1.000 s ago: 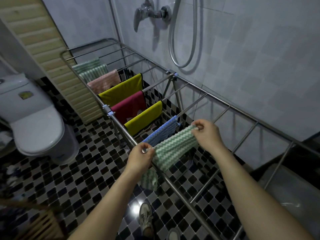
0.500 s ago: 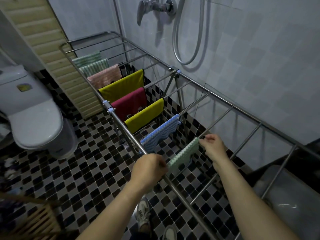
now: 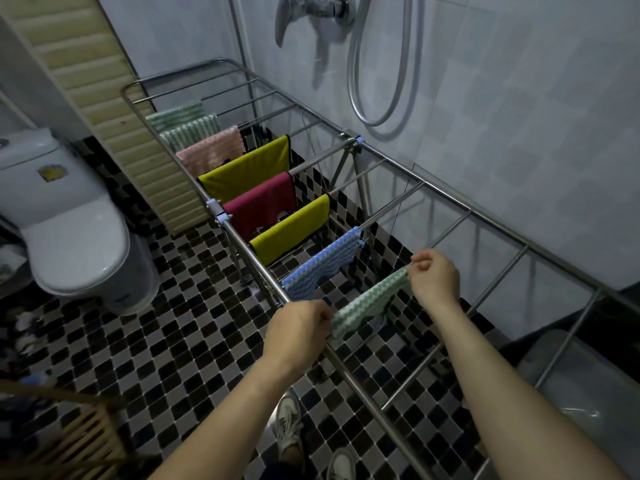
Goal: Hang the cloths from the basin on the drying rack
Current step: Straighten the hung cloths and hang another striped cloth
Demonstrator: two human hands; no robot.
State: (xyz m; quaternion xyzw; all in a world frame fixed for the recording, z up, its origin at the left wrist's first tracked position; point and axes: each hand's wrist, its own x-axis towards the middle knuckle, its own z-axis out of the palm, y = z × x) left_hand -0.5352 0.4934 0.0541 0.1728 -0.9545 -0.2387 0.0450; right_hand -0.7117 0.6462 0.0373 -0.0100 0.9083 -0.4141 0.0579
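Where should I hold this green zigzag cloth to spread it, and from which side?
Take the green zigzag cloth by its two ends on the top fold, coming from above. It lies draped along one rod of the drying rack, so the fold faces up while the rest hangs below. The left hand pinches the near-rail end, the right hand the far end.

No legible text, number or brand; the yellow sticker (image 3: 52, 173) on the toilet cistern (image 3: 24, 195) is too blurred for me to read; the green cloth (image 3: 367, 303) I hold bears only a zigzag weave.
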